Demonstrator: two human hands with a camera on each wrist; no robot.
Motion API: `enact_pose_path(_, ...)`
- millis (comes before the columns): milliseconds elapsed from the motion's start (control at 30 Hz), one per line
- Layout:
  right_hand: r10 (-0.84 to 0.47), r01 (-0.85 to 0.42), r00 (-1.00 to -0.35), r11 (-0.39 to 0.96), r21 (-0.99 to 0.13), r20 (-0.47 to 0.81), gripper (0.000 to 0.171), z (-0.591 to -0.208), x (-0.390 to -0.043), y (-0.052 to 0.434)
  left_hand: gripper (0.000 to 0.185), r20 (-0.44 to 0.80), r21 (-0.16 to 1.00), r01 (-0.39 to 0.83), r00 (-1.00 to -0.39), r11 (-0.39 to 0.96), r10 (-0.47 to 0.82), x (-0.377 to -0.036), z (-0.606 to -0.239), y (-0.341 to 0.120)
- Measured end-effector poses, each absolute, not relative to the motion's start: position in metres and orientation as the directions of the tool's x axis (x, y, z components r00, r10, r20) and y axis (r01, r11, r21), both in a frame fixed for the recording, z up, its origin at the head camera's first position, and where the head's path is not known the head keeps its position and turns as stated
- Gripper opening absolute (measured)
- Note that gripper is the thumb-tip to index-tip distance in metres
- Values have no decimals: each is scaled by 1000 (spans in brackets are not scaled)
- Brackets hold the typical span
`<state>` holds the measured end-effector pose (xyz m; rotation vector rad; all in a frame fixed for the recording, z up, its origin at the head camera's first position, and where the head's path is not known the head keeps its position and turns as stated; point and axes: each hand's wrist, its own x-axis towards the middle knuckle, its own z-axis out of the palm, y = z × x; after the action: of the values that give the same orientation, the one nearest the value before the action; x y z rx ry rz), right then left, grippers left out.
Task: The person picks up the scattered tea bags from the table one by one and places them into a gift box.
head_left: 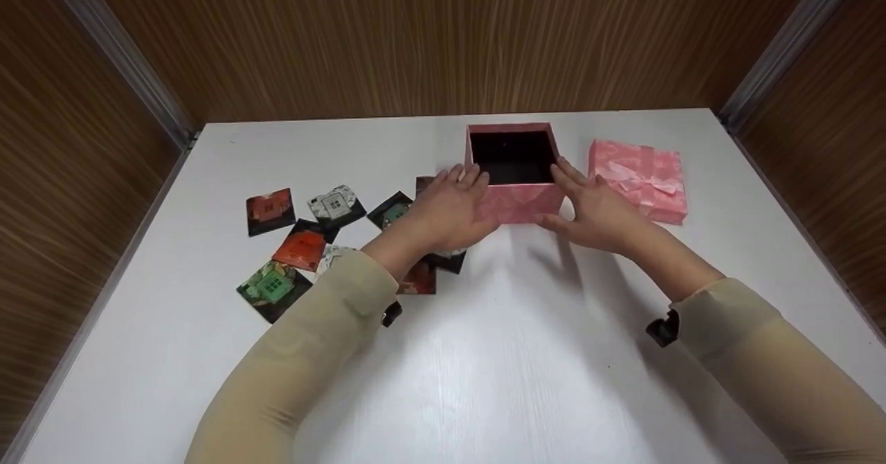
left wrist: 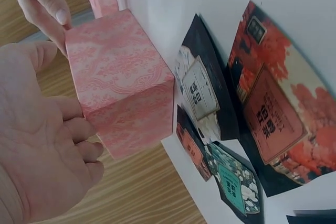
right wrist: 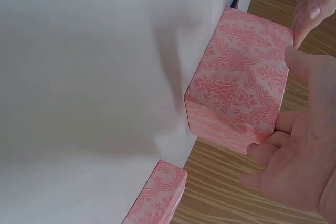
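Beige sleeves are reaching in from the near edge of the white table. Left of the box, square packets with red, green and grey prints are lying scattered, some overlapping. Against the box's left wall the left hand is pressing, fingers straight. Standing open toward the table's far edge, the box is showing pale pink damask-patterned paper outside and a dark inside. Its right wall is meeting the flat fingers of the right hand. Just right of the box, the lid is lying with a pink bow.
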<state>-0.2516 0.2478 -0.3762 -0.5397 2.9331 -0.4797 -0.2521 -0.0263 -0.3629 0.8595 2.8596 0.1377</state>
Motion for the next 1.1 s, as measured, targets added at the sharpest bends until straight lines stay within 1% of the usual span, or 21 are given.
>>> enact_pose_path(133,-379,-341,-924,879,-332,-55,96,-379,-243,249,81,-115,124,543,-823,830,556,-244,-365,-27)
enact_pose_path(400,-404,-372,-914,869,-328,-34,97,-383,-225,251,81,-111,161,543,-819,824,562,-228,-368,-32)
enact_pose_path(667,-451,-435,-892,845,-313,21,100,-386,-207,251,81,-61,175,579,-801,796,596,-209,-368,-40)
enact_pose_path(867,-451,-435,-892,841,-322,26,102,-386,-191,249,82,-63,189,580,-798,792,599,-194,-368,-44)
enact_pose_path(1100,-461,-446,-887,834,-325,35,103,-387,-176,248,82,-72,178,593,-788,786,611,-180,-368,-48)
